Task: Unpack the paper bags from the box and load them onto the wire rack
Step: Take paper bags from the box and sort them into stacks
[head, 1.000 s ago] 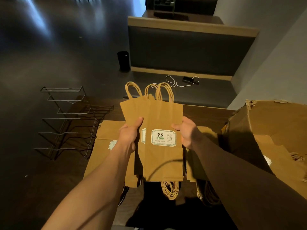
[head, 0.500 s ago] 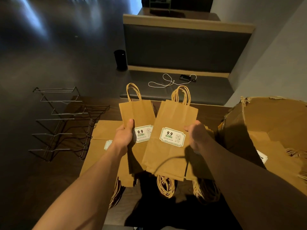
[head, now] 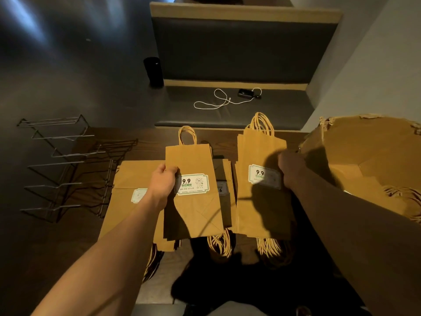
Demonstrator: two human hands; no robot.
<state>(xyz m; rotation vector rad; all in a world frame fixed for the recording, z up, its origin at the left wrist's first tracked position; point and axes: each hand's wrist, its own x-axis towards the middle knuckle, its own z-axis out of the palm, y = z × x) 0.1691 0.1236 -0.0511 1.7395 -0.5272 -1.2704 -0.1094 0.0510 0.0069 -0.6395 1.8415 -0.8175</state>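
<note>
Bags (head: 193, 192) over dark table (head: 91, 236), bench (head: 239, 103) beyond.

Dim warm light, deep shadows, floor glare, wide-angle edge distortion.

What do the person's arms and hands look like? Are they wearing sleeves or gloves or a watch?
Both arms are bare right up to the frame's edge: no sleeves show. The left hand and right hand wear no gloves, and no watch, ring or bracelet shows. The right arm lies in shadow, so small details there are hard to see.

Kraft-brown paper bags (head: 196, 201) showing white green-bordered labels (head: 192, 184), box (head: 364, 165) reading tan, wire rack (head: 63, 165) looking grey, surface (head: 145, 144) dark brown.
</note>
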